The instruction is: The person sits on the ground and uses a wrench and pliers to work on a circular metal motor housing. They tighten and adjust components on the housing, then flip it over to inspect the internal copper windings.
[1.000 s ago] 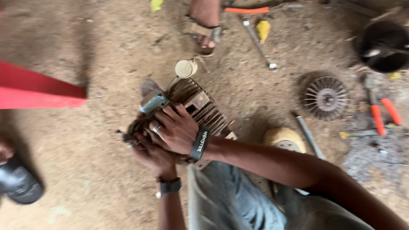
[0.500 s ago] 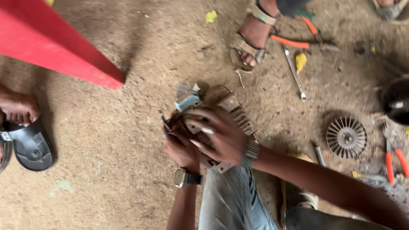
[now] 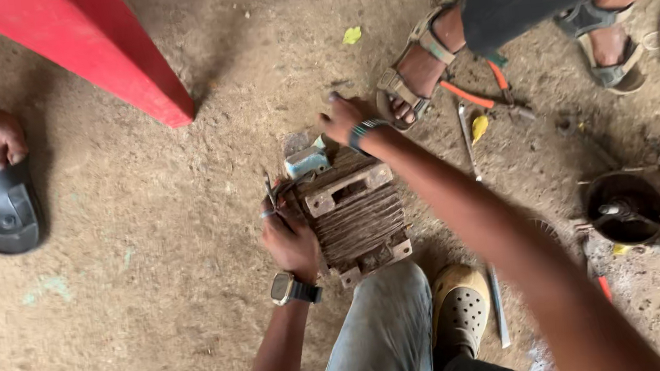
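Head view: left hand (image 3: 291, 240) grips the finned block (image 3: 354, 215) on the dirt floor before the knee. Right hand (image 3: 344, 118) reaches beyond, fingers loosely spread, empty. Block looks heavy, rigid; hold its sides.

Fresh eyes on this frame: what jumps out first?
The grimy finned metal block at centre on the dirt floor, gripped along its left edge by the left hand. The right hand reaches past its top end toward a sandalled foot. Also striking: the red slab slanting across the top left, and orange-handled pliers beside that foot.
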A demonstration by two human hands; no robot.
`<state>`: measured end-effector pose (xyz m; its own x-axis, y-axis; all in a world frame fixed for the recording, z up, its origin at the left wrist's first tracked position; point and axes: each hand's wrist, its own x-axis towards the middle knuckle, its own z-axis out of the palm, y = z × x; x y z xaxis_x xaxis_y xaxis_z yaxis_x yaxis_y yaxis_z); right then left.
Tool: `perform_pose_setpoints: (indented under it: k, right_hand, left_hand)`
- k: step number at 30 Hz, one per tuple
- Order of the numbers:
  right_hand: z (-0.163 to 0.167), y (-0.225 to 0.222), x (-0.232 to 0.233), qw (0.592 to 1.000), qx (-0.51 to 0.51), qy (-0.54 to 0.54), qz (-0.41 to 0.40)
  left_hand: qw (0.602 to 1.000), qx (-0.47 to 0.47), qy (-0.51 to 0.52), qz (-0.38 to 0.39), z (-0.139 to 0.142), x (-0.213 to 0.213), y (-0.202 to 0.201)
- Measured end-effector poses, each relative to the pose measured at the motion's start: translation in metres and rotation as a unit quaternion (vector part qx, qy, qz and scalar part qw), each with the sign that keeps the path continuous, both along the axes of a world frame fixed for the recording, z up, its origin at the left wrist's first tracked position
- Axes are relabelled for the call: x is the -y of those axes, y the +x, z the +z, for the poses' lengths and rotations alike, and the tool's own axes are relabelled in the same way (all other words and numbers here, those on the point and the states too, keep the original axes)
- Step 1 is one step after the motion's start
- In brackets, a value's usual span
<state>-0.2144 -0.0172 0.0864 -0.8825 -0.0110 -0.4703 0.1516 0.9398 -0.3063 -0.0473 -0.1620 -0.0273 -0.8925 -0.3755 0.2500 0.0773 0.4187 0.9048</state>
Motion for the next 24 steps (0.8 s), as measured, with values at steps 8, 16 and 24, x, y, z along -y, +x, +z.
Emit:
perform_pose_setpoints:
  k: [8,16,24]
  right_hand:
    - [-0.033,-0.011,0.002,0.986,0.155,-0.066,-0.007]
    - [-0.025,-0.002,0.001,0.979,0.191,-0.071,0.028]
    - [-0.038,-0.007,-0.013,0.988,0.07,-0.076,-0.118]
  left_hand:
    - [0.995,0.096,0.005,0.016,-0.011,0.0,-0.001]
    - [0.998,0.06,-0.012,0.008,-0.016,0.0,0.001]
    - [0.993,0.114,0.015,0.004,-0.013,0.002,0.0]
